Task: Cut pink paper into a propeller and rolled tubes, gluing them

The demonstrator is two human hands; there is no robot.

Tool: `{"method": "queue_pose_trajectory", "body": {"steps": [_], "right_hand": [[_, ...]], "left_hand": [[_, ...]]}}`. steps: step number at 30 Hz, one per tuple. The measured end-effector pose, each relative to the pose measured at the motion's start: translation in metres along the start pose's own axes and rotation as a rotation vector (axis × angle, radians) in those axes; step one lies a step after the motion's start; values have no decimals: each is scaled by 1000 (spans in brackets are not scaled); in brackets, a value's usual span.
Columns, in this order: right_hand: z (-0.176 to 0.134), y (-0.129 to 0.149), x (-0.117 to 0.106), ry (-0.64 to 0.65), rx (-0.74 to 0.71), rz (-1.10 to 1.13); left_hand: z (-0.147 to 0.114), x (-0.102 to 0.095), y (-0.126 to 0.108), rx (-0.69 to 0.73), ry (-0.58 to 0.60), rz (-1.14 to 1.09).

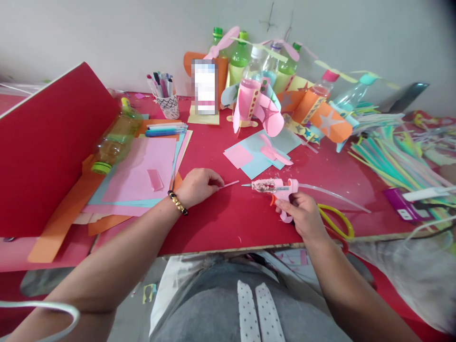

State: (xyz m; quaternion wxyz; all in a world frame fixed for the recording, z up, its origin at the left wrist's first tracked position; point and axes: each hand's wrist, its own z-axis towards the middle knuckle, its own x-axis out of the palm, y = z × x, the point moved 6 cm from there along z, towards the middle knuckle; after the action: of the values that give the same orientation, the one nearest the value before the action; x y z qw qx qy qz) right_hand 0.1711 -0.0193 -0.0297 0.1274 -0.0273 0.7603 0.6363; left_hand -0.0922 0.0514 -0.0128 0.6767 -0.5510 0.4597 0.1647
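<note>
My left hand [200,186] pinches one end of a thin pink strip [230,184] above the red table top. The strip's free end points right, a short way from the nozzle of a pink glue gun [274,186]. Around the gun's handle my right hand [301,211] is closed, near the table's front edge. A long clear glue stick [333,194] sticks out of the gun's back. Just behind the gun, a pink paper propeller [273,151] lies on light blue paper sheets [252,167].
Decorated bottle planes [254,102] stand along the wall, beside a propped phone [205,90] and a pen cup [167,105]. Coloured paper [140,159] and a clear bottle [116,137] lie left. At right are yellow-handled scissors [340,222] and a heap of coloured strips [388,161].
</note>
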Motion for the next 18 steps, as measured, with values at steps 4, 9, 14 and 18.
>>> {"method": "queue_pose_trajectory", "body": {"steps": [4,9,14,18], "right_hand": [[1,-2,0,41,-10,13],[0,-1,1,66,-13,11],[0,0,1,62,7,7],[1,-2,0,64,16,20]], "left_hand": [[0,0,-1,-9,6,-3],[0,0,-6,51,19,18],[-1,5,-11,153,63,125],[-3,8,-14,192,53,243]]}}
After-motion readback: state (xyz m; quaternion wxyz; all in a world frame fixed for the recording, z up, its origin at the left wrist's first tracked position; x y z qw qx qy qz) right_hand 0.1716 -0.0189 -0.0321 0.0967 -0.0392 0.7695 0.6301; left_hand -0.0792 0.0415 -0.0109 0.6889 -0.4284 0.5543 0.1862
